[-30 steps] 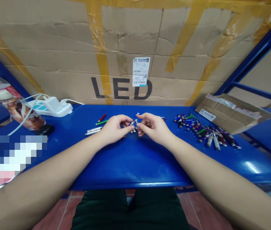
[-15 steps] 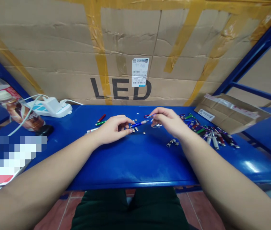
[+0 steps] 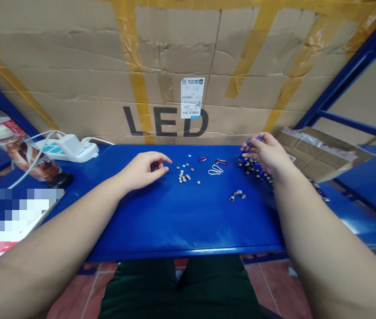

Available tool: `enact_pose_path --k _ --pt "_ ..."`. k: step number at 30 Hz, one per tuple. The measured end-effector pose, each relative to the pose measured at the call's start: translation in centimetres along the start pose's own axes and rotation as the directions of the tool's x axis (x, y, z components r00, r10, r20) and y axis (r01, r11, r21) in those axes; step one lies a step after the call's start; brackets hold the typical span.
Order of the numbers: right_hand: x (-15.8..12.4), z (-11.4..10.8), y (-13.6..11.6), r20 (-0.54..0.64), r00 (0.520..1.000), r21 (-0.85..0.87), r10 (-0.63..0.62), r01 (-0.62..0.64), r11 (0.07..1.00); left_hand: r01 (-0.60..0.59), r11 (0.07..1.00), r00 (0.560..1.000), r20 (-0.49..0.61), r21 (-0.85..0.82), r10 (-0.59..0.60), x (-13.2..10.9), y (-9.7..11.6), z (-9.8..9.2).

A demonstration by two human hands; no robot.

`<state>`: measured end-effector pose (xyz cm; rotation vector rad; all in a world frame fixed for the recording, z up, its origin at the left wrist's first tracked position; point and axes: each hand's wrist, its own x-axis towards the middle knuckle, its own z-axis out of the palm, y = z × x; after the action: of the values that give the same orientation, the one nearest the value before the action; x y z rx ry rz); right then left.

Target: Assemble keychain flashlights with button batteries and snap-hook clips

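Right hand [image 3: 265, 153] pinching blue metal carabiner clip [image 3: 253, 140] above heap of dark keychain flashlights [image 3: 252, 167]; left hand [image 3: 141, 172] open on blue metal worktop [image 3: 188, 226], near small round silver button cells [image 3: 184, 176].

Blue bench [image 3: 188, 230], metal discs [image 3: 184, 177], carabiners [image 3: 215, 171]

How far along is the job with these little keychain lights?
Done: silver discs, carabiners and small metal parts lie apart on the table. In hand: the right hand holds a blue carabiner. The left hand looks empty. Left: the pile of keychain lights under the right hand.
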<state>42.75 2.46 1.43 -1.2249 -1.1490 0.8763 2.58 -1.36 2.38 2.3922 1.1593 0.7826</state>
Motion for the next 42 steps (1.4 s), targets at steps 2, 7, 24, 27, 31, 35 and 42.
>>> enact_pose_path --k 2,7,24,27,31,35,42 --pt "0.6 0.1 0.8 -0.009 0.999 -0.025 0.034 -0.034 0.999 0.003 1.000 1.000 0.013 0.011 -0.004 0.0 -0.1 0.0" --pt "1.8 0.5 2.2 -0.042 0.999 -0.301 0.033 -0.044 0.953 0.027 0.998 0.999 0.029 0.053 -0.028 0.1 -0.4 -0.1" --pt "1.7 0.8 2.7 0.167 0.986 -0.974 0.026 0.160 0.162 0.376 0.886 0.918 0.020 0.272 -0.395 0.1 -2.9 -3.7" --pt "1.5 0.6 2.4 0.127 0.990 -0.983 0.060 0.117 0.143 0.356 0.884 0.889 0.180 0.303 -0.420 -0.5 -2.7 -4.8" --pt "1.0 0.5 2.2 0.106 0.994 -0.985 0.029 0.101 0.137 0.365 0.839 0.832 0.262 0.404 -0.489 -1.2 -2.4 -6.0" --pt "0.4 1.1 1.8 0.095 0.993 -0.975 -0.065 0.107 0.197 0.395 0.802 0.765 0.322 0.449 -0.557 -1.2 -2.6 -6.1" --pt "-1.3 1.7 -0.1 0.161 0.983 -0.872 -0.084 0.182 0.455 0.327 0.829 0.829 0.284 0.454 -0.483 -0.8 -2.2 -5.2"
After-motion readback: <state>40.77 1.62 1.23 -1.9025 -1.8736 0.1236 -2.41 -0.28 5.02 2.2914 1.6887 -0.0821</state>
